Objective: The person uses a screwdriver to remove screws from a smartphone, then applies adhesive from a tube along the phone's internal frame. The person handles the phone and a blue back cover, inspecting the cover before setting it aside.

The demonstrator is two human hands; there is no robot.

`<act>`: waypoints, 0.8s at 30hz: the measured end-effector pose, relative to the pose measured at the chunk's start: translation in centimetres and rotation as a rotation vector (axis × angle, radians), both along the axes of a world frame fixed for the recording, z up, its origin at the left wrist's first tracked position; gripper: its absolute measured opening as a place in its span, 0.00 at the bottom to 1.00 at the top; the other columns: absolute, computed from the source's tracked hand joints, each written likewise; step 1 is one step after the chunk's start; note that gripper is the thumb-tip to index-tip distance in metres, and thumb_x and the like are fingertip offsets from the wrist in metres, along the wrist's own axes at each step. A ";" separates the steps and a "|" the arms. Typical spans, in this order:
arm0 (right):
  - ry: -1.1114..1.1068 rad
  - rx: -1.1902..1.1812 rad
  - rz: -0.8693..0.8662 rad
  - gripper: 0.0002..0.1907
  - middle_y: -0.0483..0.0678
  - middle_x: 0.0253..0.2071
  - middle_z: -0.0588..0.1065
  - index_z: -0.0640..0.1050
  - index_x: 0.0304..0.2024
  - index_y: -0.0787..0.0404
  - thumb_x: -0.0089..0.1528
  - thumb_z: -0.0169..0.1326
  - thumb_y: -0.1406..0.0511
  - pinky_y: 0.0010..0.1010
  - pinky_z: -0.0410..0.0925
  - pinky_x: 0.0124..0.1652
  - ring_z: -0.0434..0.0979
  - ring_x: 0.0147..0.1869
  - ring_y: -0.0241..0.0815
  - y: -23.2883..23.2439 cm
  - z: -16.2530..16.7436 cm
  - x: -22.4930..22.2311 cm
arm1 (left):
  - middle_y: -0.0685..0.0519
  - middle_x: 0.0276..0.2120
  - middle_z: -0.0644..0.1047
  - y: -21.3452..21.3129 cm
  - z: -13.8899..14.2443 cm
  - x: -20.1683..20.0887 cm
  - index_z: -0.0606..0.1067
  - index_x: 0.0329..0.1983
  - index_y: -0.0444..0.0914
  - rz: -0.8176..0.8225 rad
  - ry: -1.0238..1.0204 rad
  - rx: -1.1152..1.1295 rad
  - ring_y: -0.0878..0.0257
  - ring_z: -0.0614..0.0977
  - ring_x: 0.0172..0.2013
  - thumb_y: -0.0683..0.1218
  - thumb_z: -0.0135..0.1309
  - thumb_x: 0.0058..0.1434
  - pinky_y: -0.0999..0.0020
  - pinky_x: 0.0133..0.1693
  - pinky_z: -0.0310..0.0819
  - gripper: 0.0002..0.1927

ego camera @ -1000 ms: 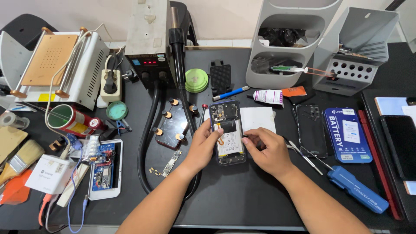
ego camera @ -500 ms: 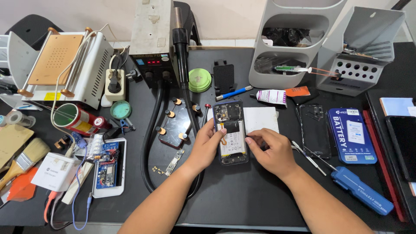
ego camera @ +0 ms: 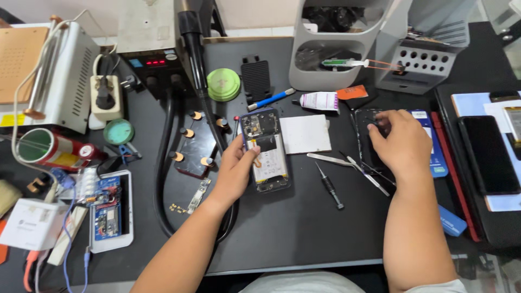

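A cluttered black surface (ego camera: 304, 228). The left hand (ego camera: 236, 171) pinches the opened phone's (ego camera: 266, 149) edge; a hose (ego camera: 163, 179) runs just left. The right hand (ego camera: 401, 144), fingers curled, rests on a dark back cover (ego camera: 364, 122), tweezers (ego camera: 331, 158) and screwdriver (ego camera: 330, 187) between the hands.

Opened phone (ego camera: 266, 149) centre; screwdriver (ego camera: 329, 186), tweezers (ego camera: 328, 158) right; hose (ego camera: 163, 179) left.
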State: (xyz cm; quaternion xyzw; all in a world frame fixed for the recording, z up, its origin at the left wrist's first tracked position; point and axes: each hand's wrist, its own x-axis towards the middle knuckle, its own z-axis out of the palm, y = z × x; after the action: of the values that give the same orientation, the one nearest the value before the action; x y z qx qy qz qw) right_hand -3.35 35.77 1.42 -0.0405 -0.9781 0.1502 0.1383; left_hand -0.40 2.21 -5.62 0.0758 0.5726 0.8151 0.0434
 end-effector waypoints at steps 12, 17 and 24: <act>-0.079 0.122 -0.048 0.28 0.52 0.46 0.74 0.81 0.49 0.60 0.54 0.67 0.50 0.47 0.71 0.42 0.75 0.53 0.55 0.7 -1.9 -0.5 | 0.50 0.48 0.80 0.0 0.7 0.2 0.69 0.60 0.29 0.005 0.013 -0.026 0.68 0.81 0.46 0.39 0.46 0.70 0.71 0.49 0.74 0.16; -0.026 0.157 -0.058 0.15 0.48 0.46 0.76 0.83 0.47 0.56 0.61 0.63 0.58 0.46 0.72 0.45 0.77 0.53 0.53 2.1 -3.2 -0.9 | 0.49 0.47 0.80 0.0 0.9 0.2 0.69 0.60 0.29 0.009 0.016 -0.036 0.68 0.81 0.46 0.39 0.46 0.70 0.70 0.48 0.74 0.17; -0.151 0.132 -0.103 0.09 0.48 0.44 0.77 0.84 0.40 0.57 0.61 0.63 0.59 0.44 0.72 0.42 0.79 0.48 0.51 2.2 -3.3 -1.3 | 0.50 0.49 0.80 0.1 0.7 0.2 0.69 0.61 0.29 -0.003 0.023 -0.004 0.68 0.81 0.48 0.38 0.46 0.70 0.70 0.51 0.74 0.17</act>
State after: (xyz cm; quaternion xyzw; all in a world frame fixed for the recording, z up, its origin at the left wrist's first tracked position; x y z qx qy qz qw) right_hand -4.68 37.99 -1.90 -0.0925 -0.9901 0.0750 0.0742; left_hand -0.21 2.29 -4.88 0.0862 0.5748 0.8129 0.0381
